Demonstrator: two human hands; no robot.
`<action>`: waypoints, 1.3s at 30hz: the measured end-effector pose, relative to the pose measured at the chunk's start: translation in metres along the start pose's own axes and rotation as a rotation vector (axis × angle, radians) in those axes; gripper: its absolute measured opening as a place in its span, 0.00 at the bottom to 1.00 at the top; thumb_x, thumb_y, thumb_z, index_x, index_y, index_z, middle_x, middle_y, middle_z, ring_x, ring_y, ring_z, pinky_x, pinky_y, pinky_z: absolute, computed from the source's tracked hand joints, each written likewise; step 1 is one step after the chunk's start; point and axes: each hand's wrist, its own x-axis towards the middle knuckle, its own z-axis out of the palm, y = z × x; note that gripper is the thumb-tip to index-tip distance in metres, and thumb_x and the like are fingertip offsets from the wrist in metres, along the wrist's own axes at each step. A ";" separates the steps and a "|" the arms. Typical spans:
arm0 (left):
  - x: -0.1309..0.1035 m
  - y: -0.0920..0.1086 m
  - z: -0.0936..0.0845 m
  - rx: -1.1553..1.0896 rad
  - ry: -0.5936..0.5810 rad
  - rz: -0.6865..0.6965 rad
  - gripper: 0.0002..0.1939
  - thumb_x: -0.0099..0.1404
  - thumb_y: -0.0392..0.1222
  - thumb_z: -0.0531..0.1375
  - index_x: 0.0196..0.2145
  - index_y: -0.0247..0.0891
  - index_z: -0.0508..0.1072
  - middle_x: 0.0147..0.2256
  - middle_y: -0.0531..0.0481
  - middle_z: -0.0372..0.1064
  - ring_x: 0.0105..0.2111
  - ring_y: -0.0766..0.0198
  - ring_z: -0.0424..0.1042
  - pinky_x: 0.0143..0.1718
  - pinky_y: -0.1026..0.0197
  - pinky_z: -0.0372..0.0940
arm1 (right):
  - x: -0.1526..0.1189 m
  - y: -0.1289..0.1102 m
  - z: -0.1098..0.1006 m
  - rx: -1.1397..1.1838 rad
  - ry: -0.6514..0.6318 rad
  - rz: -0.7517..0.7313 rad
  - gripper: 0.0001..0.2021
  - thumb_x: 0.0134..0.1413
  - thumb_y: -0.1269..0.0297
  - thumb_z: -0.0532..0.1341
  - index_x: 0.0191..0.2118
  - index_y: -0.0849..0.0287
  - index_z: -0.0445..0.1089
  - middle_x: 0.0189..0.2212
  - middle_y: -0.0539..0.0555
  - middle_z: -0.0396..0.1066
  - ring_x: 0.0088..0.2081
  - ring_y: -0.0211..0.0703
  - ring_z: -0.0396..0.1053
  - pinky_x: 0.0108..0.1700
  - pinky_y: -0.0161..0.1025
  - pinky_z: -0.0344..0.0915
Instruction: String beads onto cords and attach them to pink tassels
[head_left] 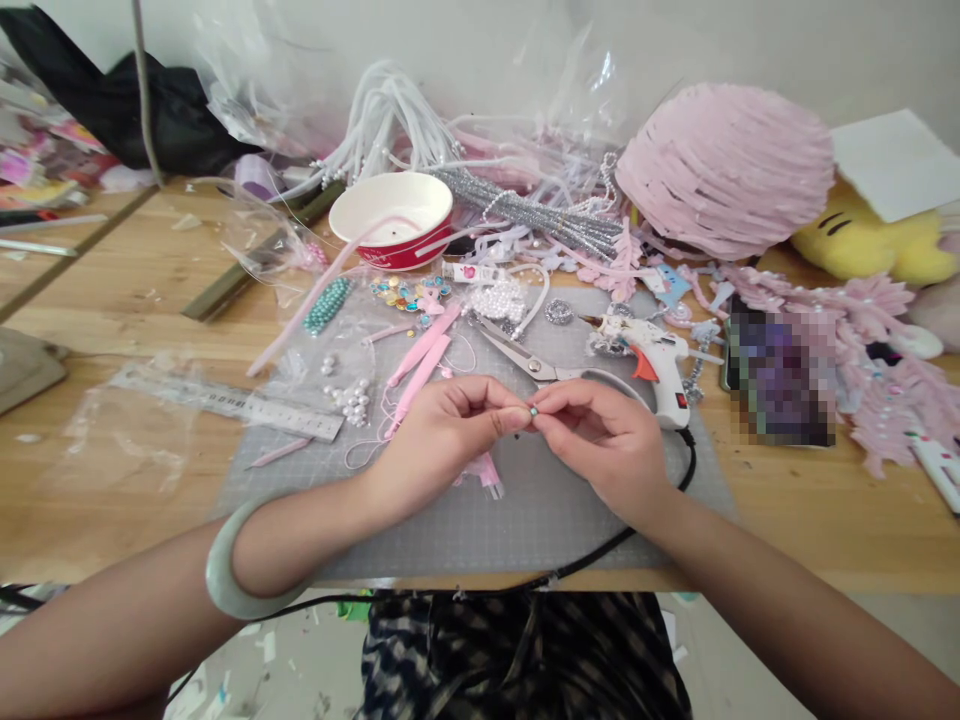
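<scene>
My left hand and my right hand meet above the grey cutting mat. Between their pinched fingertips sits a tiny teal bead, touched from both sides. Fingers hide any thread that may run through it. Just behind the hands lie open scissors. Pink tassels with thin cords rest beside my left hand, and a pink end piece shows below it. A white hot glue gun with an orange trigger lies beyond my right hand.
Teal beads, white pearls and a steel ruler lie on the left and middle. Behind stands a red and white bowl. A phone lies right, below a pink yarn bundle. A black cable crosses the front edge.
</scene>
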 end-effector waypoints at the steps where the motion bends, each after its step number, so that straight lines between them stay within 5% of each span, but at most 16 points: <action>1: 0.000 0.000 0.000 0.002 -0.003 -0.007 0.08 0.52 0.41 0.63 0.23 0.34 0.69 0.17 0.58 0.61 0.12 0.75 0.55 0.12 0.71 0.49 | 0.000 0.000 0.000 0.030 -0.006 0.023 0.05 0.47 0.72 0.61 0.32 0.56 0.70 0.29 0.51 0.73 0.31 0.38 0.70 0.32 0.34 0.69; 22: 0.000 0.000 0.003 -0.047 0.010 -0.002 0.07 0.52 0.41 0.61 0.25 0.36 0.68 0.15 0.60 0.57 0.14 0.75 0.53 0.14 0.71 0.53 | 0.003 0.001 -0.001 -0.047 -0.040 -0.074 0.08 0.48 0.73 0.60 0.34 0.53 0.73 0.30 0.51 0.73 0.33 0.40 0.70 0.34 0.37 0.68; 39: 0.004 -0.001 -0.001 -0.074 -0.021 -0.073 0.09 0.53 0.44 0.63 0.25 0.34 0.70 0.17 0.58 0.59 0.14 0.75 0.54 0.14 0.71 0.54 | 0.001 0.002 -0.001 -0.038 0.006 -0.012 0.07 0.49 0.71 0.61 0.34 0.53 0.74 0.30 0.50 0.75 0.30 0.38 0.72 0.33 0.36 0.71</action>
